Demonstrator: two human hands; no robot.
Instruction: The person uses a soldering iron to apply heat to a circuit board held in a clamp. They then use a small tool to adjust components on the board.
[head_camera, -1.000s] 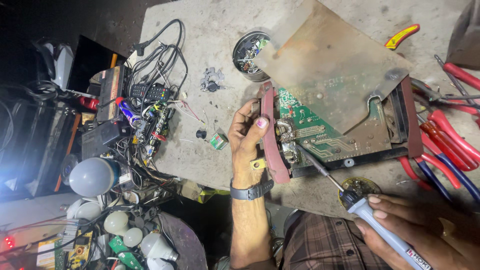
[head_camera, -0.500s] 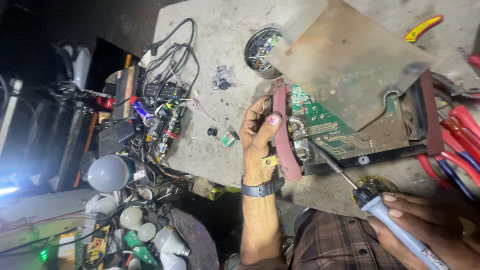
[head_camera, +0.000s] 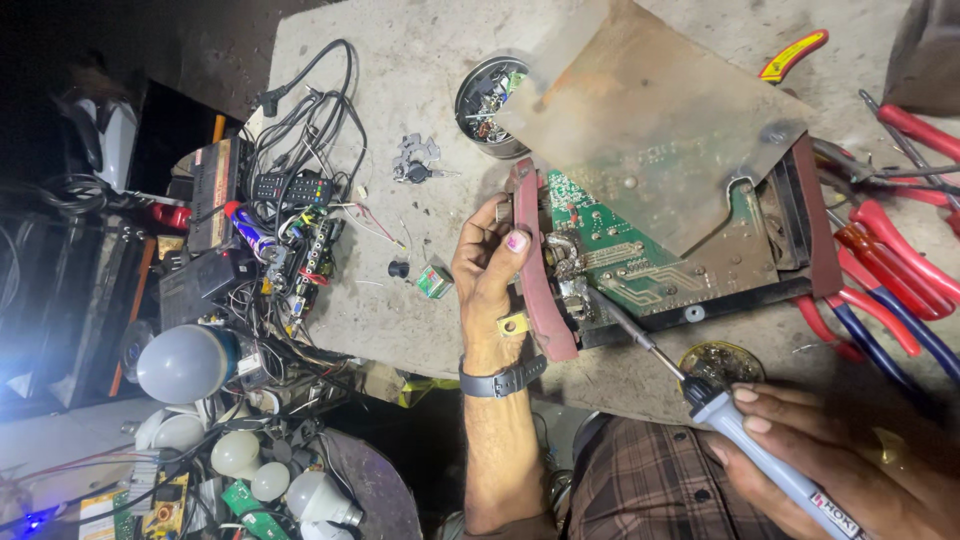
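Circuit board (head_camera: 640, 265): stiff, fragile; left hand (head_camera: 488, 280) fingers pinching red frame (head_camera: 538, 290) beside it; right hand (head_camera: 830, 460) fingers wrapped around soldering iron (head_camera: 720, 410).

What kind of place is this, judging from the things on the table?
Most likely an electronics repair workbench. The right hand holds a grey-handled soldering iron to a green circuit board in an opened metal casing, red-handled pliers lie alongside, and white bulbs and tangled black cables are piled nearby.
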